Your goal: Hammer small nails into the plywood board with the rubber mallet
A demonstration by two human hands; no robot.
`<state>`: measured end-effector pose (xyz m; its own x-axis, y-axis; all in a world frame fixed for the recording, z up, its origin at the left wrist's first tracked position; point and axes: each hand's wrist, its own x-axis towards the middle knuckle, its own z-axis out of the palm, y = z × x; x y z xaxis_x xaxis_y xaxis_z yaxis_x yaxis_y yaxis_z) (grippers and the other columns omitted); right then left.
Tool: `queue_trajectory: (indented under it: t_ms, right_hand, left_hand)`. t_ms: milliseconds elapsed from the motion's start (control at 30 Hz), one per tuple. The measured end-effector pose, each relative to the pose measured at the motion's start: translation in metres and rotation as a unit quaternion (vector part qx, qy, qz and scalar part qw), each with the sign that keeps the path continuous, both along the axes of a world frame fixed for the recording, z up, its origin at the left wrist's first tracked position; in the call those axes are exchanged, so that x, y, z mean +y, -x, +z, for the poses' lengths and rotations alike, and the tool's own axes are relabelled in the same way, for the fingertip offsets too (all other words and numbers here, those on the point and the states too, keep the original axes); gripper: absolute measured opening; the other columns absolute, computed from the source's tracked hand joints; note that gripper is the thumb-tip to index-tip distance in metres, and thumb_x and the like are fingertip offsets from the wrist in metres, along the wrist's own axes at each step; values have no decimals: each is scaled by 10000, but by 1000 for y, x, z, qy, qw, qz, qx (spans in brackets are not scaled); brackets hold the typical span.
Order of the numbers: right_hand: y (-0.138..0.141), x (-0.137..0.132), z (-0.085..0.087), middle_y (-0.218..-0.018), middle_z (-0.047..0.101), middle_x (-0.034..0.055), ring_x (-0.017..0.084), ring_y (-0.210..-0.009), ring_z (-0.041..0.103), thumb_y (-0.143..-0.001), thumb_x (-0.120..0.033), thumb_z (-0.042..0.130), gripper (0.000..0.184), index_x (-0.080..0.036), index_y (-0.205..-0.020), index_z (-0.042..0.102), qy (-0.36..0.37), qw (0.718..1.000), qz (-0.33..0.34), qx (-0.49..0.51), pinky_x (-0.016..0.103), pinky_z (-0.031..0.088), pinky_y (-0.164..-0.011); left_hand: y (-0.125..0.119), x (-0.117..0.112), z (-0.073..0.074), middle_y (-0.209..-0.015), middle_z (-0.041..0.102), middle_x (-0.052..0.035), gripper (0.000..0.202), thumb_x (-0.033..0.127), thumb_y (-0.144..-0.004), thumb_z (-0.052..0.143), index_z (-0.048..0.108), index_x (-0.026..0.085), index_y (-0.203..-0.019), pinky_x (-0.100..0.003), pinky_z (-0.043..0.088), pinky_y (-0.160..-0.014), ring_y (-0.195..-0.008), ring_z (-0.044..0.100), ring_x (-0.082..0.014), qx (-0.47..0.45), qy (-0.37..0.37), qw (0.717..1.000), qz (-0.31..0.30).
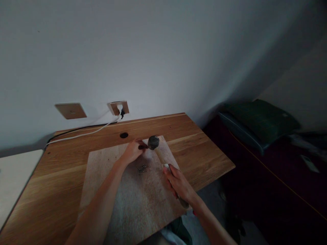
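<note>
My right hand [177, 183] is wrapped round the wooden handle of a mallet [160, 156] with a dark round head. The mallet slants away from me, its head above the far part of a pale wooden board [122, 207]. Close to the left of that head is my left hand [134, 150], fingers drawn together in a pinch at the board's far side. Whatever sits between those fingertips is too dark and small to make out. A small pile of nails [142, 168] lies on the board between my two hands.
The board rests on a wooden desk [204, 153] against a wall. White and black cables run from a wall socket [122, 107] along the desk's back edge, near a round hole [124, 135]. A white panel [17, 180] stands at left; a bed with pillows [260, 119] is at right.
</note>
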<state>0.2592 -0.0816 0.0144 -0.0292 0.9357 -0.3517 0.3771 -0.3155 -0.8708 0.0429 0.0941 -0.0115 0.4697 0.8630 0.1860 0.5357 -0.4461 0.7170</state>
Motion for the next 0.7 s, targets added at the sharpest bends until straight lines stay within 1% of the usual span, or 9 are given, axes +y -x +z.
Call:
queue_trajectory:
  t_ms: [133,233,300,400,533,633,700]
  right_hand:
    - [0,-2,-4,-596,489,-97,51,-345,382,-1034,-666,356,461,-240,-958,514,-8,1000,-12,8,155,300,-331]
    - [0,-3,-4,-570,479,-97,57,-342,393,-1041,-641,368,442,-239,-920,505,-9,1000,3,0,157,302,-331]
    - [0,-3,-4,-560,479,-99,60,-341,398,-1043,-637,372,435,-239,-923,503,-14,1000,0,-1,159,306,-330]
    - [0,-3,-5,-573,490,-100,57,-343,400,-1036,-655,378,446,-238,-955,511,-12,1000,-5,4,155,314,-333]
    - [-1,-6,-6,-557,471,-102,64,-341,389,-1015,-689,392,472,-238,-929,501,-3,1000,0,7,156,306,-307]
    - [-2,-12,-6,-559,464,-101,61,-344,362,-987,-732,403,503,-241,-920,488,13,999,-25,26,156,287,-295]
    - [-3,-17,-5,-568,460,-99,58,-349,344,-965,-758,426,523,-241,-925,494,24,998,-33,39,157,267,-293]
  left_hand:
    - [0,1,-4,-890,761,-65,202,38,-797,716,825,200,-849,-327,535,-844,-887,702,-231,-6,-2,1000,6]
    - [0,2,-4,-897,764,-57,237,18,-779,704,826,205,-859,-313,534,-823,-873,705,-221,-10,7,1000,1]
    - [0,2,-4,-887,764,-56,248,11,-775,695,827,203,-859,-310,532,-815,-856,703,-216,-11,8,1000,-1]
    - [0,2,-4,-869,759,-57,241,8,-764,696,822,200,-836,-317,527,-819,-854,697,-222,-6,0,1000,4]
    - [-3,2,-5,-862,754,-53,245,4,-740,680,805,203,-808,-321,527,-826,-884,698,-229,-9,2,1000,-3]
    - [-1,1,-1,-901,746,-64,190,50,-735,691,777,187,-835,-322,533,-801,-859,692,-226,-9,9,1000,-2]
    - [5,-4,8,-929,732,-65,177,106,-733,706,747,175,-891,-313,530,-760,-827,685,-219,2,12,1000,-9]
